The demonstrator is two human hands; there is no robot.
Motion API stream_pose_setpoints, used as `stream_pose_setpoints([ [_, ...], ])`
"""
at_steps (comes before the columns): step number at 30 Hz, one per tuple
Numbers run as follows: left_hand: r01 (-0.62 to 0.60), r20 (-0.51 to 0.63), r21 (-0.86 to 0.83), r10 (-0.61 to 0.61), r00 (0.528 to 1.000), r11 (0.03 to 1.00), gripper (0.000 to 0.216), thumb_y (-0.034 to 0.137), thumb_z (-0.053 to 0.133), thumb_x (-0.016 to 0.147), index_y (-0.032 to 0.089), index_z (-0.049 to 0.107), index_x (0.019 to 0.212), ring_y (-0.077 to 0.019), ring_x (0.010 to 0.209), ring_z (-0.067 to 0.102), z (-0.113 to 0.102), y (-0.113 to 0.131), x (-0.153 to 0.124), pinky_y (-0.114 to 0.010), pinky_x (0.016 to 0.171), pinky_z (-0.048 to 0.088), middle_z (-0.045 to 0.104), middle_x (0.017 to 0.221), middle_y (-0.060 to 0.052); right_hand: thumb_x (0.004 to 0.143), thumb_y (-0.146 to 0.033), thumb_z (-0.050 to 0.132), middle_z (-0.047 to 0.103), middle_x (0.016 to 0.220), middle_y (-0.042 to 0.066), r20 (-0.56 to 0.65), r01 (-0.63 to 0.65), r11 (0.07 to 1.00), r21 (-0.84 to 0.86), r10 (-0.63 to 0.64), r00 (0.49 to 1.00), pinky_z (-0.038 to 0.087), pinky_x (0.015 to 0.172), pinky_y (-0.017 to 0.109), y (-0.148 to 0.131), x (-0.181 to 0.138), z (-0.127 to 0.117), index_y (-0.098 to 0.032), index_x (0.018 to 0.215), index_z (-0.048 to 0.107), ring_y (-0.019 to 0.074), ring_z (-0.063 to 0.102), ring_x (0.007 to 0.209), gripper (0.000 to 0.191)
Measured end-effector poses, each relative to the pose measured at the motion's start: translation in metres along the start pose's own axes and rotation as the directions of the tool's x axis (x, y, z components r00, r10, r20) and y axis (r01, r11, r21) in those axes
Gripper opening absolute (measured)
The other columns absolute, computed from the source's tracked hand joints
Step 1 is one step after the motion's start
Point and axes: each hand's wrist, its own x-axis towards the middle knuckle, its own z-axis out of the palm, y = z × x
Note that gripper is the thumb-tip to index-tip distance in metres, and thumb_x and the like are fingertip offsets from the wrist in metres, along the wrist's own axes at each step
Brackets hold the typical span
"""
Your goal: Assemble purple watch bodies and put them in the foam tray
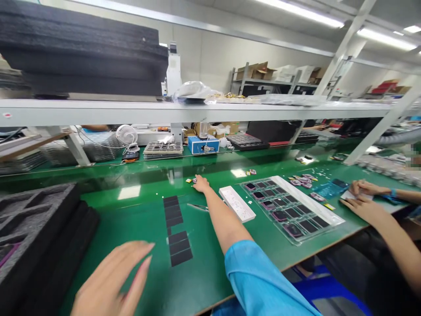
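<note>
My right hand (201, 184) stretches far across the green bench. Its fingers are closed at a small purple-rimmed part (194, 180), beside a yellow tab (188, 181). My left hand (113, 278) hovers blurred at the near left, thumb and fingers apart, nothing between them. Between the hands, black rectangular sheets (173, 211) lie in two groups, and tweezers (198, 207) rest by my right forearm. To the right of that arm are a white tray (237, 203) with small bits in it and a clear plastic tray (297, 240) holding black squares and purple-rimmed parts.
Black foam trays (77, 219) are stacked at the left edge. A shelf (210, 113) spans the bench; beneath it stand a small fan (127, 135) and a blue box (204, 145). At right, a co-worker's hands (363, 199) work near loose purple-rimmed parts (304, 180).
</note>
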Motion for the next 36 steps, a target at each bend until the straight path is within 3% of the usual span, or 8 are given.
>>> stream_pose_setpoints([
  [5, 0.370, 0.211, -0.234, -0.324, 0.922, 0.899, 0.018, 0.035, 0.061, 0.076, 0.027, 0.071, 0.089, -0.0256, 0.084, 0.064, 0.058, -0.013, 0.042, -0.033, 0.077, 0.048, 0.071, 0.091, -0.004, 0.069, -0.026, 0.069, 0.059, 0.110, 0.017, 0.060, 0.123, 0.985, -0.124, -0.116, 0.991, 0.042, 0.087, 0.036, -0.010, -0.011, -0.005, -0.011, 0.094, 0.068, 0.0299, 0.052, 0.106, 0.029],
  [9, 0.619, 0.256, -0.471, -0.574, 0.778, 0.629, 0.035, 0.045, 0.062, 0.074, 0.020, 0.066, 0.099, -0.0259, 0.089, 0.062, 0.093, -0.040, 0.055, -0.035, 0.079, 0.047, 0.069, 0.093, -0.009, 0.069, -0.021, 0.065, 0.057, 0.114, 0.009, 0.029, 0.309, 0.942, -0.129, -0.308, 0.951, 0.039, 0.092, 0.030, -0.020, -0.046, -0.027, -0.017, 0.103, 0.065, 0.0229, 0.047, 0.110, 0.034],
  [11, 0.674, 0.302, -0.590, -0.653, 0.695, 0.444, 0.044, 0.048, 0.061, 0.075, 0.017, 0.062, 0.106, -0.0252, 0.093, 0.061, 0.103, -0.049, 0.052, -0.035, 0.080, 0.048, 0.068, 0.096, -0.010, 0.070, -0.019, 0.063, 0.055, 0.118, 0.005, 0.006, 0.465, 0.881, -0.084, -0.466, 0.885, 0.036, 0.097, 0.028, -0.028, -0.078, -0.032, -0.021, 0.111, 0.060, 0.0193, 0.044, 0.111, 0.041],
  [15, 0.724, 0.608, -0.688, -0.503, 0.614, 0.053, 0.049, 0.049, 0.058, 0.078, 0.017, 0.059, 0.115, -0.0229, 0.099, 0.060, 0.110, -0.054, 0.042, -0.036, 0.085, 0.048, 0.066, 0.105, -0.011, 0.069, -0.012, 0.059, 0.056, 0.118, 0.005, -0.027, 0.770, 0.620, 0.146, -0.776, 0.630, 0.039, 0.096, 0.034, -0.040, -0.144, -0.027, -0.022, 0.126, 0.047, 0.0195, 0.046, 0.108, 0.059],
  [17, 0.764, 0.732, -0.643, -0.337, 0.592, -0.053, 0.043, 0.043, 0.061, 0.079, 0.017, 0.062, 0.113, -0.0215, 0.094, 0.061, 0.109, -0.054, 0.037, -0.035, 0.085, 0.048, 0.067, 0.105, -0.012, 0.070, -0.010, 0.057, 0.056, 0.119, 0.006, -0.025, 0.786, 0.572, 0.235, -0.804, 0.593, 0.040, 0.096, 0.035, -0.042, -0.166, -0.021, -0.023, 0.130, 0.042, 0.0195, 0.046, 0.108, 0.063],
  [22, 0.819, 0.824, -0.561, -0.176, 0.538, -0.120, 0.036, 0.027, 0.070, 0.073, 0.016, 0.067, 0.107, -0.0202, 0.088, 0.064, 0.103, -0.059, 0.034, -0.032, 0.083, 0.049, 0.068, 0.101, -0.012, 0.068, -0.009, 0.058, 0.054, 0.125, 0.007, -0.059, 0.745, 0.535, 0.397, -0.796, 0.603, 0.038, 0.100, 0.036, -0.039, -0.180, -0.013, -0.023, 0.130, 0.041, 0.0191, 0.046, 0.115, 0.067],
  [29, 0.748, 0.702, -0.657, -0.444, 0.557, -0.100, 0.048, 0.016, 0.076, 0.065, 0.018, 0.064, 0.111, -0.0132, 0.071, 0.064, 0.099, -0.057, 0.037, -0.023, 0.068, 0.051, 0.070, 0.087, -0.005, 0.074, -0.012, 0.057, 0.063, 0.108, 0.005, -0.235, 0.604, 0.610, 0.513, -0.576, 0.782, 0.040, 0.096, 0.036, -0.039, -0.179, -0.005, -0.022, 0.096, 0.063, 0.0167, 0.055, 0.105, 0.025],
  [36, 0.814, 0.706, -0.576, -0.550, 0.446, -0.079, 0.047, 0.020, 0.075, 0.066, 0.017, 0.061, 0.110, -0.0155, 0.072, 0.065, 0.108, -0.050, 0.034, -0.025, 0.063, 0.054, 0.070, 0.090, -0.008, 0.070, -0.017, 0.068, 0.061, 0.102, 0.003, -0.155, 0.589, 0.692, 0.418, -0.584, 0.797, 0.040, 0.094, 0.036, -0.039, -0.183, 0.014, -0.023, 0.088, 0.064, 0.0172, 0.055, 0.098, 0.019],
])
